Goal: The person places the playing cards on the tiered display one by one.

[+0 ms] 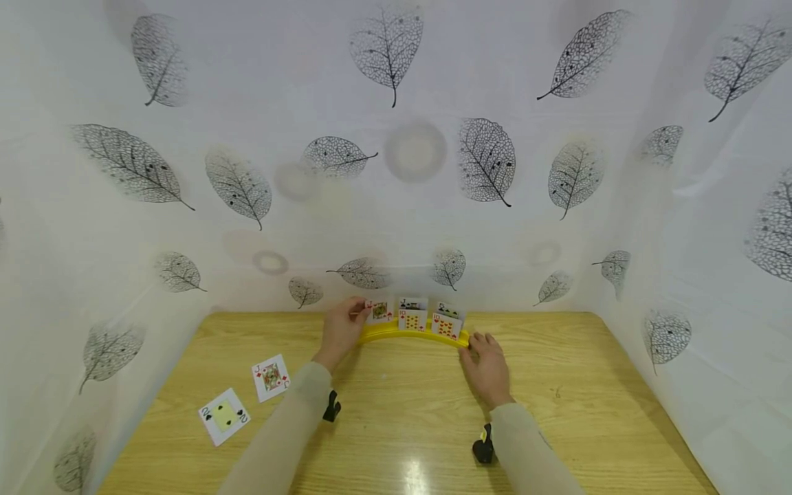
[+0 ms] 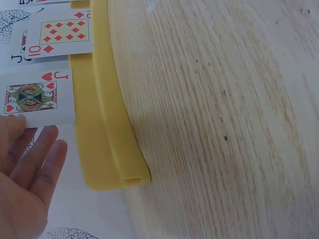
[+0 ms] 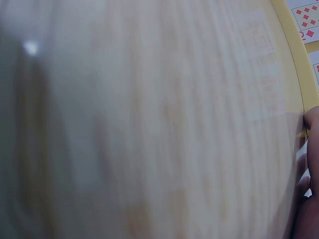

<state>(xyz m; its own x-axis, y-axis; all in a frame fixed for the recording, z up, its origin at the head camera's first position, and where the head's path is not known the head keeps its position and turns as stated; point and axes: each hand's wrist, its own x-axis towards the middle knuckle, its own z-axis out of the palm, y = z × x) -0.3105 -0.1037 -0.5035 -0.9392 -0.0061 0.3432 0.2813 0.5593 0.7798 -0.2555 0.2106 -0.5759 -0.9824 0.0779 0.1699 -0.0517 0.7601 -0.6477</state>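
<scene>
My left hand pinches a jack of hearts between thumb and fingers, its edge at the left part of a curved yellow card holder. A ten of diamonds and a ten of hearts stand in the holder's front. Behind them rise a black jack and a black five, both partly hidden. My right hand grips the holder's right end, thumb on the near side and fingers beyond; in the right wrist view only part of this hand shows.
On the wooden table, to the left, lie a jack of diamonds and a two of spades, face up. A white leaf-printed curtain surrounds the table's back and sides, close behind the holder.
</scene>
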